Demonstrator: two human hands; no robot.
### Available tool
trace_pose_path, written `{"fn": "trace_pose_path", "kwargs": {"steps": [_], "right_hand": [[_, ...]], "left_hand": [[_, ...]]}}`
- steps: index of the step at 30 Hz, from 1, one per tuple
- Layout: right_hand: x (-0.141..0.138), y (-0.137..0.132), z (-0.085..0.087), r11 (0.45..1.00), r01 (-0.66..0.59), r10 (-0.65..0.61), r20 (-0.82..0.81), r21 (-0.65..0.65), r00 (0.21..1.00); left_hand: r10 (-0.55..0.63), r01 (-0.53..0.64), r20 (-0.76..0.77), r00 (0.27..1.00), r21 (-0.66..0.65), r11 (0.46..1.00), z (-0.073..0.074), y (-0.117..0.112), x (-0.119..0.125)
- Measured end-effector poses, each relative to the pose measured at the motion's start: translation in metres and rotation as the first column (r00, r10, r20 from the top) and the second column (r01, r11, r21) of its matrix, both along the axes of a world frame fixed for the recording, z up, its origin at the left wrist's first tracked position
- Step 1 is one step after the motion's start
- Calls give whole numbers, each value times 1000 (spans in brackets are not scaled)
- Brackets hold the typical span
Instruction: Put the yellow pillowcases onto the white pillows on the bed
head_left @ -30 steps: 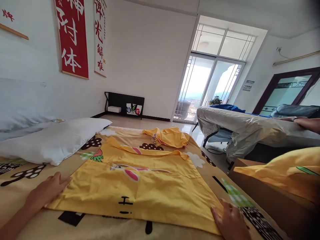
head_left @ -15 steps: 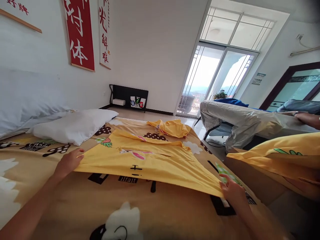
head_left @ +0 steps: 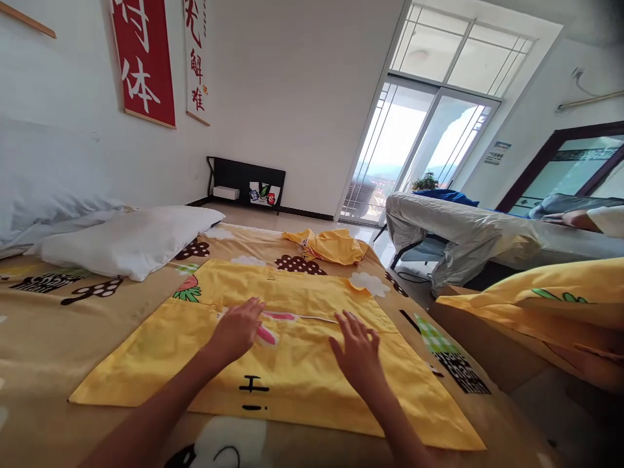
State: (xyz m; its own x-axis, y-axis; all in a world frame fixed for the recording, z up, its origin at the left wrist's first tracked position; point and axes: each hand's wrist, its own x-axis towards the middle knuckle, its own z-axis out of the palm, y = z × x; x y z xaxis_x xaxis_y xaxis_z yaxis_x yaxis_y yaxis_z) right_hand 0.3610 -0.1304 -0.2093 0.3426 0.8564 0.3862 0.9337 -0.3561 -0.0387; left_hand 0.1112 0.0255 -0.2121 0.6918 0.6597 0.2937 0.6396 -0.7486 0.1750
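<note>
A yellow pillowcase [head_left: 302, 370] lies spread flat on the patterned bed sheet [head_left: 127, 435]. It carries a pink-eared rabbit, a carrot and black lettering, and a slit-like opening runs across its middle. My left hand [head_left: 238, 330] rests at the rabbit print, fingers stretched forward, hiding part of the print. Over the right end of the slit is my right hand [head_left: 358, 348], its fingers spread and nothing in them. Whether the fingertips press on the cloth or hover just above it, I cannot tell.
A white pillow [head_left: 131, 237] lies at the left of the bed. Another crumpled yellow cloth [head_left: 336, 246] is near the far edge. At right, a yellow printed bundle [head_left: 546, 292] sits by a cardboard box. Another person's hand [head_left: 575, 220] rests on a plastic-covered surface [head_left: 453, 221].
Both hands have let go of the pillowcase's near corners and moved inward and forward to its middle. The pillowcase now lies flat, its near edge closer to me.
</note>
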Motion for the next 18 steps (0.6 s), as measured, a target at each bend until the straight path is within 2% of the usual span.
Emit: {"fn": "trace_pose_path", "kwargs": {"steps": [1, 2, 3, 5, 7, 9, 10, 11, 13, 14, 16, 17, 18], "right_hand": [[-28, 22, -5, 992, -88, 81, -80, -92, 993], [-53, 38, -14, 971, -146, 115, -167, -191, 979], [-72, 49, -23, 952, -155, 93, -231, -263, 968], [-96, 51, -40, 935, -186, 92, -301, -302, 949], [-103, 35, -52, 946, -201, 117, -310, -255, 944], [-94, 9, -60, 959, -185, 117, -293, -216, 949], [-84, -7, -64, 965, -158, 97, -278, -209, 956], [-69, -23, -70, 972, -115, 60, -258, -205, 964], [-26, -61, -88, 984, 20, -58, -206, -179, 977], [0, -81, -97, 983, 101, -129, -183, -155, 975], [52, -120, -113, 950, 297, -310, -169, -100, 935], [73, -136, -116, 934, 345, -356, -175, -90, 918], [86, -146, -115, 920, 383, -393, -177, -86, 902]], "left_hand": [[-89, 88, -15, 996, -18, 996, -6, -7, 31], [-110, 108, -50, 993, -51, 993, -15, -14, 54], [-109, 103, -75, 991, -76, 992, -26, -20, 70], [-120, 110, -102, 987, -98, 989, -49, -30, 77], [-165, 159, -79, 983, -70, 985, -65, -38, 60], [-178, 176, -61, 982, -44, 983, -74, -43, 26], [-150, 147, -62, 987, -43, 988, -77, -45, 4], [-92, 88, -70, 993, -53, 995, -80, -45, -21], [119, -124, -79, 990, -69, 990, -87, -40, -78], [263, -268, -79, 962, -68, 961, -90, -36, -110], [521, -524, -62, 852, -57, 850, -94, -26, -168], [599, -602, -56, 798, -66, 796, -93, -21, -189], [637, -639, -54, 769, -78, 765, -89, -18, -201]]}}
